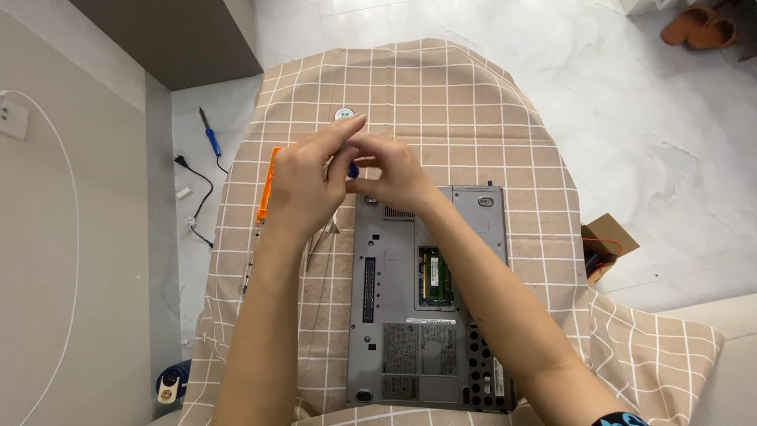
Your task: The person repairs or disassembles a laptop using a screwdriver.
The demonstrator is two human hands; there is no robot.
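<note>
A grey laptop [394, 315] lies upside down on a table covered by a tan checked cloth [473, 102], with an open bay showing a green memory module [434, 276]. My left hand [303, 181] and my right hand [394, 173] meet above the laptop's far left corner. Between their fingertips is a small blue-handled tool [352, 170], mostly hidden by the fingers. Both hands pinch around it; which one bears it I cannot tell.
An orange case [266, 185] lies on the cloth left of my left hand. A small round white-green object [344, 114] sits further back. On the floor are a blue screwdriver [210, 136], a black cable [201, 193], a cardboard box [605, 246] and slippers [702, 25].
</note>
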